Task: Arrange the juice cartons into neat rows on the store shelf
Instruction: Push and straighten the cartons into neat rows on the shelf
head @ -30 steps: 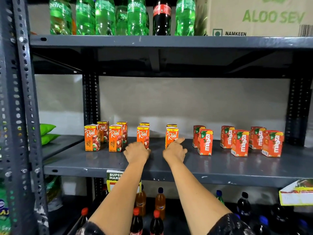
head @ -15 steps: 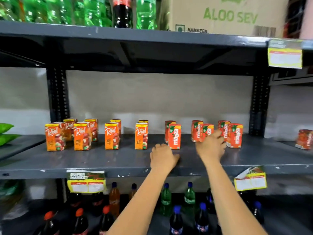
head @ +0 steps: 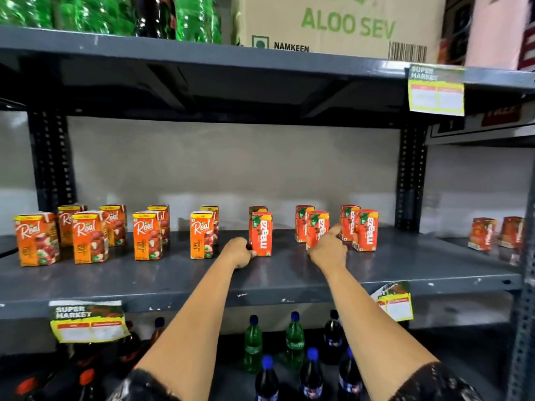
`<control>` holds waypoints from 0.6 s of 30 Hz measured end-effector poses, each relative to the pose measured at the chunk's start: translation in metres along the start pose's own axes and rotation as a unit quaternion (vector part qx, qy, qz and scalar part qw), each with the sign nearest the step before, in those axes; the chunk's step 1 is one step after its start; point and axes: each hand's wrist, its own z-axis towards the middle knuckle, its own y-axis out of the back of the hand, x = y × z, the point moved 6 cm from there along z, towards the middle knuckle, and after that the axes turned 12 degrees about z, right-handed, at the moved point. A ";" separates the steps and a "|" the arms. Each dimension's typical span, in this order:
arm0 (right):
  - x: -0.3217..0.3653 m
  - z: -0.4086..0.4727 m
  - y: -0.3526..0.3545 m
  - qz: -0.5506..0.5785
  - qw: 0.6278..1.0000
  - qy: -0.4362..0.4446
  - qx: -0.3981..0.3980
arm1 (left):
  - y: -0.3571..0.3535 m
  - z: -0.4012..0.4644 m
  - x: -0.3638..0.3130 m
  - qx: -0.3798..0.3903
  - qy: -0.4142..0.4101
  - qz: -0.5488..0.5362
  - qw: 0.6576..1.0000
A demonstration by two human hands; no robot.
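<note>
At frame centre, the left hand (head: pixel 238 253) curls against the lower edge of 1 Maaza carton (head: pixel 261 234); the right hand (head: pixel 328 250) pinches another carton (head: pixel 317 231) on the shelf (head: pixel 405 273). Best slide both upright, fronts level, keeping 2-deep rows.

A grey metal shelf (head: pixel 173 282) carries 8 orange Real cartons (head: pixel 146 237) standing toward its left end and 6 red Maaza cartons (head: pixel 261 234) toward its right end, in front-and-back pairs.

Orange Real cartons (head: pixel 147 238), red Maaza cartons (head: pixel 261 234), grey shelf (head: pixel 173 276).
</note>
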 end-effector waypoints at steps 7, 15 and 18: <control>-0.001 0.003 -0.005 0.001 1.000 0.008 0.007 | -0.003 0.003 -0.003 0.019 -0.002 0.031 0.999; -0.002 0.002 -0.004 0.007 1.000 -0.012 0.018 | -0.007 0.006 -0.004 0.015 -0.005 0.059 0.998; -0.002 0.002 -0.006 0.019 1.000 -0.008 0.021 | -0.008 0.007 -0.004 0.006 -0.007 0.059 0.998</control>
